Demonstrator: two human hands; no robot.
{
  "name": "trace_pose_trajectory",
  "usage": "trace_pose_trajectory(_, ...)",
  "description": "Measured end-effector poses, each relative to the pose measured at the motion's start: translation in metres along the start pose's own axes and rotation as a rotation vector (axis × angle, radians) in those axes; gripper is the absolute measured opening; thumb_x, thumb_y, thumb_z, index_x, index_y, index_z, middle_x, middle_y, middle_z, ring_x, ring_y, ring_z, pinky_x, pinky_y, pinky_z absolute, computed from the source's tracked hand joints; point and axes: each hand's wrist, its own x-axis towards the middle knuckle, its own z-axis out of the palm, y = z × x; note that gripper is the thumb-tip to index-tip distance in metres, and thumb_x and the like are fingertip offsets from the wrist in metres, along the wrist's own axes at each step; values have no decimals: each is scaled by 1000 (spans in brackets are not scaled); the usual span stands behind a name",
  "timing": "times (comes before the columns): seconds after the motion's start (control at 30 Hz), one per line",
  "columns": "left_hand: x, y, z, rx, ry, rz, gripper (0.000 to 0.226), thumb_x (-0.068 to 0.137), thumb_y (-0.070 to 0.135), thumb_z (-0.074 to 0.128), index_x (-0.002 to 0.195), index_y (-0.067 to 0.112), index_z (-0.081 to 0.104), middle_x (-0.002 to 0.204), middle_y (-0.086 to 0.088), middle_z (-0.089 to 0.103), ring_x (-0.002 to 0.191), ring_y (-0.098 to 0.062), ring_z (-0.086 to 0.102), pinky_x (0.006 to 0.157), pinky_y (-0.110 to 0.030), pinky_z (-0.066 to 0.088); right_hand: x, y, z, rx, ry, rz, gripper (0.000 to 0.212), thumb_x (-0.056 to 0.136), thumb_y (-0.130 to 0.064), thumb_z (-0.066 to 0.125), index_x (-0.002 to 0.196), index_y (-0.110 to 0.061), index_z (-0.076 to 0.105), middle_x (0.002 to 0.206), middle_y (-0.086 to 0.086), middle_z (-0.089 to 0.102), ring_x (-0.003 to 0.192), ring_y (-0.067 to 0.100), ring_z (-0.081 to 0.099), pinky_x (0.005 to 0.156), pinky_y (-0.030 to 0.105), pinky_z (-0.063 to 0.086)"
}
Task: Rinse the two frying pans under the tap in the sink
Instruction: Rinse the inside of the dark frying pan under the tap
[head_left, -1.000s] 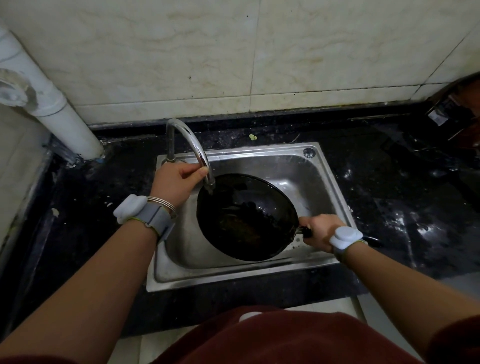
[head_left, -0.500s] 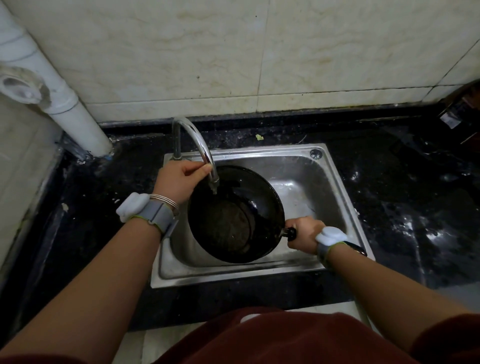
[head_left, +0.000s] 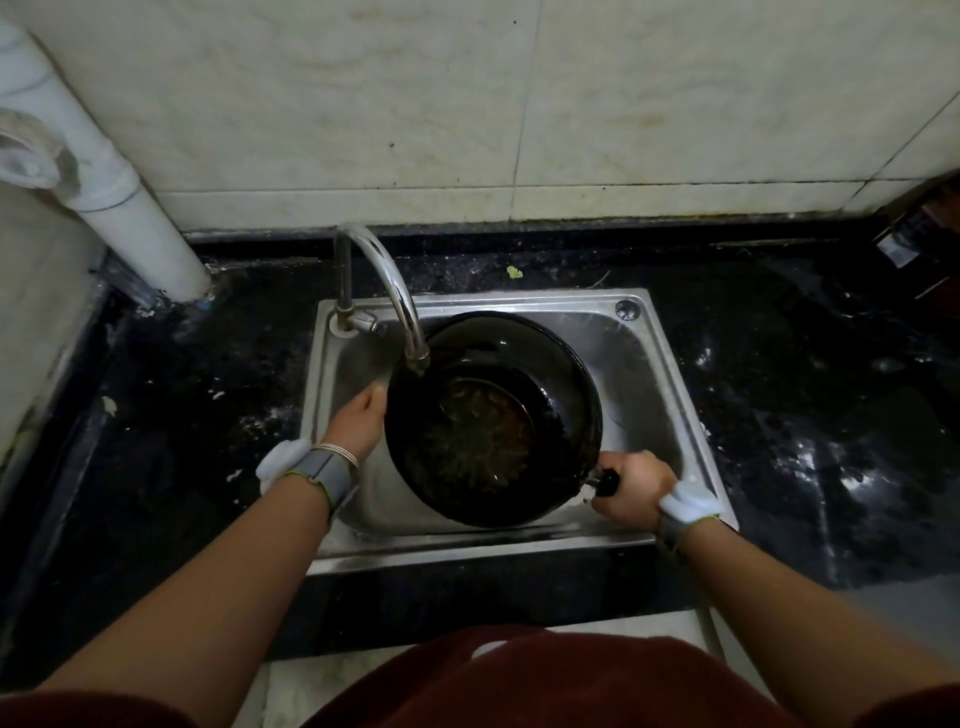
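Head: round black pan (head_left: 566, 387), perhaps greasy

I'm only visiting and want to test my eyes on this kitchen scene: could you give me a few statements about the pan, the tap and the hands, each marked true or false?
1. The right hand grips the handle of the frying pan. True.
2. The left hand holds the tap. False: it is at the frying pan's left rim, apart from the tap.
3. The frying pan sits on the black countertop. False: it is in the steel sink.
4. The tap's spout ends over the frying pan. True.
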Motion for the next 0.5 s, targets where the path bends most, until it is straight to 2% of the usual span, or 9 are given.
trace_pose_trajectory(0.1, 5, -4, 11, -233, -72, -157, 58, 95, 55, 23, 139, 23, 43, 145, -3, 44, 130, -26, 44, 104, -38, 38, -6, 6, -6, -24, 24, -12, 29, 74, -31, 63, 103, -36, 65, 90, -2, 72, 89, 20, 67, 74, 24, 51)
trace_pose_trajectory(0.17, 7, -4, 19, -445, -70, -216, 56, 94, 57, 26, 134, 24, 47, 137, -1, 50, 124, -25, 49, 98, -40, 42, -7, 10, -10, -51, 35, -30, 34, 74, -33, 61, 107, -37, 64, 90, -1, 72, 89, 21, 67, 73, 26, 52)
trace_pose_trajectory(0.23, 5, 1, 25, -562, -74, -222, 52, 95, 53, 29, 133, 23, 49, 134, -3, 52, 122, -26, 50, 98, -42, 43, -7, 14, -18, -80, 24, -27, 36, 75, -32, 61, 111, -35, 63, 91, 2, 72, 88, 23, 67, 74, 29, 54)
trace_pose_trajectory(0.4, 6, 3, 34, -575, -49, -206, 46, 95, 47, 32, 131, 23, 49, 137, -7, 50, 122, -30, 51, 101, -49, 41, 2, 13, -32, -144, -33, -9, 37, 79, -32, 59, 115, -36, 59, 102, 1, 70, 94, 24, 65, 77, 30, 53)
trace_pose_trajectory(0.5, 3, 8, 36, -656, 7, -202, 38, 97, 40, 31, 121, 21, 54, 135, -8, 52, 116, -27, 52, 92, -41, 42, 12, 6, -36, -113, -24, 33, 33, 78, -28, 60, 109, -39, 61, 103, -3, 70, 92, 22, 65, 75, 28, 53)
